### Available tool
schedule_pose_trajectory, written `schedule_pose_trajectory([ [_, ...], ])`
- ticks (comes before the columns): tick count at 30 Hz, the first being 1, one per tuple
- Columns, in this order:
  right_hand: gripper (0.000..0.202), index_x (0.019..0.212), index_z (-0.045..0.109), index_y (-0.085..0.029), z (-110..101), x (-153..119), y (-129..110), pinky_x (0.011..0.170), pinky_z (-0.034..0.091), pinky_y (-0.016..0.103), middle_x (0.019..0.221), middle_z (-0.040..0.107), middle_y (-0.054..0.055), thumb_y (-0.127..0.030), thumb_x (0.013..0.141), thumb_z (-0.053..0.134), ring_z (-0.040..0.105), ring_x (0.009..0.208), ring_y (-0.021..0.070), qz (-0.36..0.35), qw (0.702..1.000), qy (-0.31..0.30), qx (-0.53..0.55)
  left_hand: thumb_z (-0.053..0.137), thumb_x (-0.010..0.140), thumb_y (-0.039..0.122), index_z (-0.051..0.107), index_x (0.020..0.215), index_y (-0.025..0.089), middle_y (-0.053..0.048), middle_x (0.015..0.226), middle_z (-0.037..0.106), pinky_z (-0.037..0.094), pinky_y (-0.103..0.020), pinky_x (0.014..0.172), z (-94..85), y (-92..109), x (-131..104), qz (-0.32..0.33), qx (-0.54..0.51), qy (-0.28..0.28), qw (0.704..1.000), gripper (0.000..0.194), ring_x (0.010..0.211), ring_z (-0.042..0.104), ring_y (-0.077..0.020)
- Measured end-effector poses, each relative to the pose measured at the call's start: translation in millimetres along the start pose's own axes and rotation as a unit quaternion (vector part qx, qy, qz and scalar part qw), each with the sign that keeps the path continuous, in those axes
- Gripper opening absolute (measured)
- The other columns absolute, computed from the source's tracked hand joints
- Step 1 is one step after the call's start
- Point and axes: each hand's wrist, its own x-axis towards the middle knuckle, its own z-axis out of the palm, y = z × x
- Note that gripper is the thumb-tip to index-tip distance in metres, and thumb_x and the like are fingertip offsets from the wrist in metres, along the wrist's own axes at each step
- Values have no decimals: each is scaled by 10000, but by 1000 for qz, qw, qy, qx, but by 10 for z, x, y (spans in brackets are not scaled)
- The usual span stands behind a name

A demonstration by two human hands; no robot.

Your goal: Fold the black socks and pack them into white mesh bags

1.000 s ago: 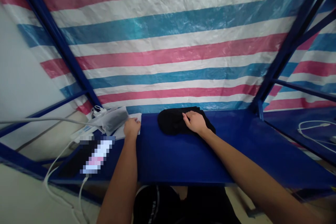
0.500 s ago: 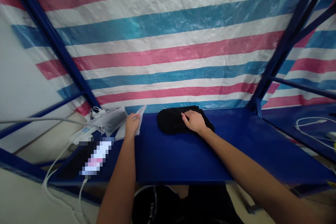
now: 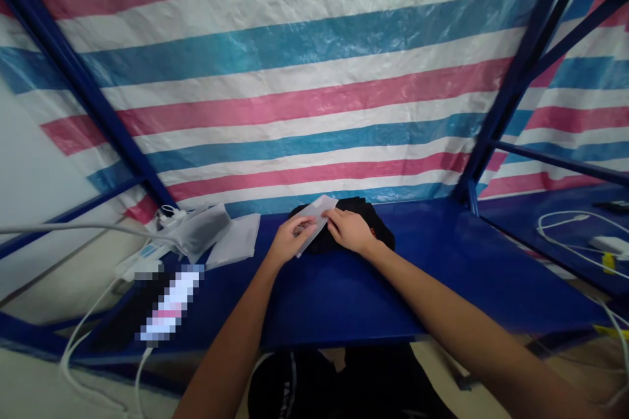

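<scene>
A translucent plastic bag [image 3: 317, 209] is held above a folded black cloth item [image 3: 377, 221] on the blue tabletop [image 3: 339, 301]. My left hand [image 3: 295, 237] grips the bag's lower left part, thumb and fingers closed round it. At the bag's right edge, my right hand [image 3: 350, 229] pinches it, over the black cloth. The bag covers part of the cloth. More translucent bags [image 3: 236, 239] lie to the left of my left hand.
On the left are a phone [image 3: 171, 301] with a blurred screen, a white power strip [image 3: 142, 262] and cables. Blue metal posts [image 3: 511, 85] frame a striped sheet [image 3: 314, 98]. A white charger [image 3: 609, 245] with cable lies on the right.
My left hand has moved right from the pile of bags, bringing one bag over the black cloth. My right hand has shifted from resting on the cloth to the bag's edge. The view has shifted slightly.
</scene>
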Motion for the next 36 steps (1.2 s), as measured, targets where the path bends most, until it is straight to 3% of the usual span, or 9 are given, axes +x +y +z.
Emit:
schedule_pose_trajectory([
  [4,316,1337,625,-205,-33,-1,156,889,516,335,1288,746,115,-239,1068,462,725,1036,267,101,994,36,5,833,860,429,740,1281,248,-102,1237,751,597,-409,980,-74,29,-42,79,116,-19,990,467,1072,726,-256],
  [9,324,1325,647,-207,-72,-2,255,861,528,346,1260,763,121,-248,1072,449,730,1022,287,185,981,62,14,752,917,343,756,994,233,-43,947,774,607,-351,815,-43,-8,-13,57,122,77,988,135,806,701,-188],
  [11,405,1440,602,-205,-81,-7,248,860,538,359,1317,746,128,-248,1069,447,733,1033,300,192,979,64,12,743,930,371,742,895,234,-39,923,773,610,-344,795,-15,-13,-5,45,112,111,986,141,764,695,-180],
  [15,550,1633,437,-239,-89,-33,120,899,548,365,1432,696,119,-280,1084,449,733,1091,300,128,990,62,6,724,953,368,733,959,230,-39,923,784,627,-349,840,64,-6,-15,31,66,159,985,139,810,745,-195],
  [20,396,1466,605,-238,-46,-44,-133,978,523,331,1339,744,91,-321,1121,430,728,1117,252,-21,999,4,35,698,970,347,721,994,240,-33,1004,806,623,-363,929,192,-8,-34,33,46,134,989,112,911,774,-204],
  [24,312,1343,652,-217,-7,-33,-188,956,512,326,1247,770,84,-233,1101,456,734,1074,236,-36,999,-1,33,711,955,329,677,909,245,-15,973,813,612,-367,924,220,-36,-31,31,37,129,990,102,910,782,-209],
  [31,295,1316,672,-258,-48,-27,-131,921,509,344,1211,790,75,-305,1128,450,745,1029,245,-47,999,8,16,693,973,319,592,910,251,-16,1005,810,591,-336,920,120,-16,-15,27,36,94,995,137,948,779,-201],
  [36,293,1284,699,-258,-142,1,154,876,505,346,1202,796,87,-307,1112,467,748,1007,264,-6,1000,27,-4,619,1010,258,573,951,242,-29,1029,780,563,-323,897,-25,-17,12,56,80,117,988,76,934,742,-189],
])
